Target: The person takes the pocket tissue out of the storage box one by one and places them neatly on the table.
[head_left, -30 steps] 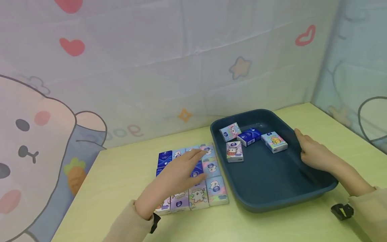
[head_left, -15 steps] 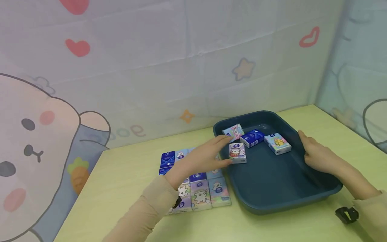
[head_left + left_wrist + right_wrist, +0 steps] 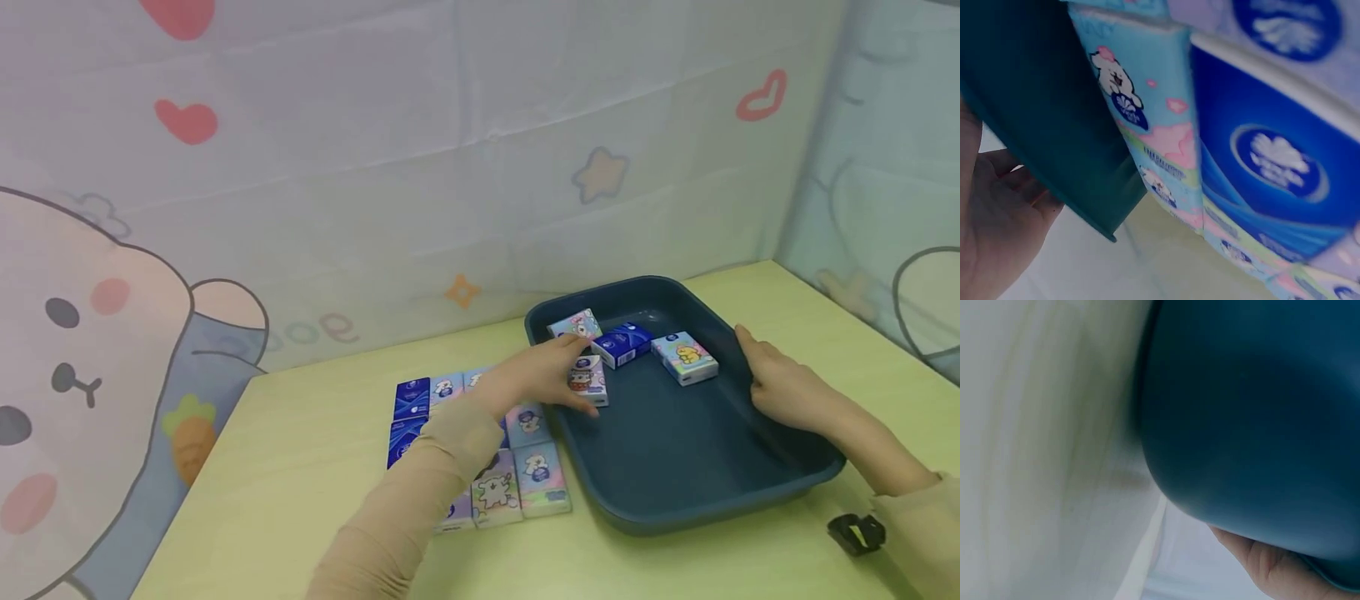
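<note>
My left hand (image 3: 551, 373) reaches over the left rim of a dark blue tray (image 3: 675, 450), thumb and fingers spread around a small tissue packet with a cartoon drum figure (image 3: 595, 385). Whether it touches the packet cannot be told. In the left wrist view that hand (image 3: 1004, 219) shows past the tray wall (image 3: 1054, 125). At the tray's right side, my right hand (image 3: 791, 389) grips the rim; the right wrist view shows part of it (image 3: 1272, 569) beside the tray's outer wall (image 3: 1254, 444). Also in the tray are a blue packet (image 3: 621, 344), a yellow-figure packet (image 3: 686, 358) and a partly covered pastel packet (image 3: 576, 323).
Several packets (image 3: 495, 492) lie in tight rows on the pale table (image 3: 300, 467), left of the tray and partly under my left arm. A printed cloth (image 3: 360, 192) stands behind the table. A black strap piece (image 3: 857, 533) is near my right sleeve.
My left hand has moved right, from above the rows of packets to over the tray's left part. The right hand remains at the tray's rim.
</note>
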### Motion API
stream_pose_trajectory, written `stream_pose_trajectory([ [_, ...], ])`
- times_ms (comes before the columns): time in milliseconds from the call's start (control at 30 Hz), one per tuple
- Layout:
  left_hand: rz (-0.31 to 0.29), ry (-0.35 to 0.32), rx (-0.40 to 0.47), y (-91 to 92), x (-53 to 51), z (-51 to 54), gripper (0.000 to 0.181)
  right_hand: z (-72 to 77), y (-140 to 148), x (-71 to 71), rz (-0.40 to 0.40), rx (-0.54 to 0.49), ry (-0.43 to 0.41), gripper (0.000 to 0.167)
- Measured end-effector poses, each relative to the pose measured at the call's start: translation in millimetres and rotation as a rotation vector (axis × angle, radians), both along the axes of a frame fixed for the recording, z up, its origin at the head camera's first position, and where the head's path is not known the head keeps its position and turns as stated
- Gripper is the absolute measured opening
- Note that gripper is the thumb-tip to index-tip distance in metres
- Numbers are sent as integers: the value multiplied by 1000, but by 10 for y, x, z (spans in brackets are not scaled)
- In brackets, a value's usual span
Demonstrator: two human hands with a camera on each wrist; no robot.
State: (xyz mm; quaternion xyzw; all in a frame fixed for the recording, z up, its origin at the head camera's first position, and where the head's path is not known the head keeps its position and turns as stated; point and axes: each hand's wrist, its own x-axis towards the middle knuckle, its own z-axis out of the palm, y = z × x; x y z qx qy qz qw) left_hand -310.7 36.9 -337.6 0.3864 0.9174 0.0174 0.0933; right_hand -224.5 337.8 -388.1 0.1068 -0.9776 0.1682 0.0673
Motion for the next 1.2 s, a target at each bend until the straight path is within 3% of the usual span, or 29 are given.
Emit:
stream_pose_trajectory([
  [133, 48, 5, -54, 85, -53, -41, 105, 15, -8, -20, 4, 5, 5, 67],
  [267, 136, 15, -125, 175, -100, -81, 101, 24, -12, -30, 8, 0, -3, 68],
  [400, 199, -9, -164, 227, -133, -80, 96, 24, -24, -35, 15, -10, -14, 68],
  [567, 180, -13, -169, 232, -136, -73, 90, 25, -12, -36, 17, -11, -17, 69],
  [800, 155, 36, -201, 243, -135, -116, 82, 27, 3, -32, 19, -11, -16, 69],
  [1200, 132, 69, -178, 224, -120, -125, 74, 20, -12, -35, 18, -19, -22, 69],
])
